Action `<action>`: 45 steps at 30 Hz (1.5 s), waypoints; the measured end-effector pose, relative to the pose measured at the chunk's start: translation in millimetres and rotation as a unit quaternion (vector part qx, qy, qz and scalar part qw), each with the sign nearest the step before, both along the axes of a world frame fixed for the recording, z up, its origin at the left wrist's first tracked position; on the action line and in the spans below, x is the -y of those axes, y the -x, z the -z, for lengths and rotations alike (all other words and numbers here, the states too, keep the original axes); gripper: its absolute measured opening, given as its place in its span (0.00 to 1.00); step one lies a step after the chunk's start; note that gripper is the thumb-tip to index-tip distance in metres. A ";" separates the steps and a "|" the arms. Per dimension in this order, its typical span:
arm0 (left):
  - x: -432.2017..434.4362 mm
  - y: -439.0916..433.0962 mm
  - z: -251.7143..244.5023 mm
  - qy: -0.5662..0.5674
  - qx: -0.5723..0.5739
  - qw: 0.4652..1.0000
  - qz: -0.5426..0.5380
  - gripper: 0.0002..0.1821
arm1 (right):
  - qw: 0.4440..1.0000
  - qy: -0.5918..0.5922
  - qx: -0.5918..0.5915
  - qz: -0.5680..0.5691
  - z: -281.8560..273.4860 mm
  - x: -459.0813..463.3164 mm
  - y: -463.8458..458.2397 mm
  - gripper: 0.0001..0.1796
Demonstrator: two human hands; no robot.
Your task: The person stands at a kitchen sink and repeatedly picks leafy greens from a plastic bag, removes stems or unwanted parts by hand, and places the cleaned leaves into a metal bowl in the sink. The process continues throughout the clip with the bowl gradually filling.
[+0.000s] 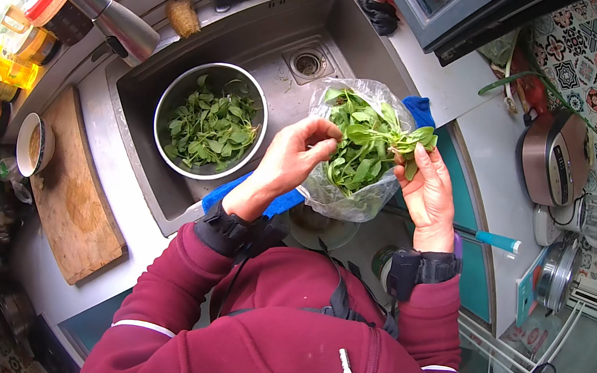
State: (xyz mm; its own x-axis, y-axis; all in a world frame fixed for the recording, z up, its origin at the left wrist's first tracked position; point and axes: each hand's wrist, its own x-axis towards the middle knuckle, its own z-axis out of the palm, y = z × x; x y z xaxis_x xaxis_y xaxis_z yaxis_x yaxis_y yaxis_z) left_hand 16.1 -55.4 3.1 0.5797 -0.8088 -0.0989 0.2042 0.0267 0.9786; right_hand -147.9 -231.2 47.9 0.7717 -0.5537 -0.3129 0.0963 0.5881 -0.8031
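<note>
My right hand (427,188) grips a small bunch of leafy greens (382,135) by its stems, above a clear plastic bag (332,201) full of the same greens. Near the bag's left side is my left hand (304,151), its thumb and fingertips curled towards each other; whether something small is between them cannot be told. A round metal bowl (157,129) holding more leafy greens sits in the left part of the sink (241,35).
Left of the sink, a wooden cutting board (77,201) lies beneath part of a small bowl (25,144). The faucet (122,29) reaches over the sink's back left corner. A blue cloth (284,202) hangs on the front edge. A rice cooker (549,159) stands right.
</note>
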 end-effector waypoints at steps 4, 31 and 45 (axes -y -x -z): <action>12.3 5.4 -10.0 -0.047 0.081 0.989 0.119 0.10 | 0.996 -0.086 -0.016 0.004 0.7 -2.5 0.8 0.12; 31.7 14.4 -17.8 -0.029 -0.042 0.987 0.153 0.10 | 0.990 0.048 -0.133 0.012 3.7 -24.9 -3.4 0.09; 14.2 76.1 -26.3 0.047 0.409 0.814 0.408 0.08 | 0.996 0.022 -0.084 0.006 -10.2 4.9 25.5 0.06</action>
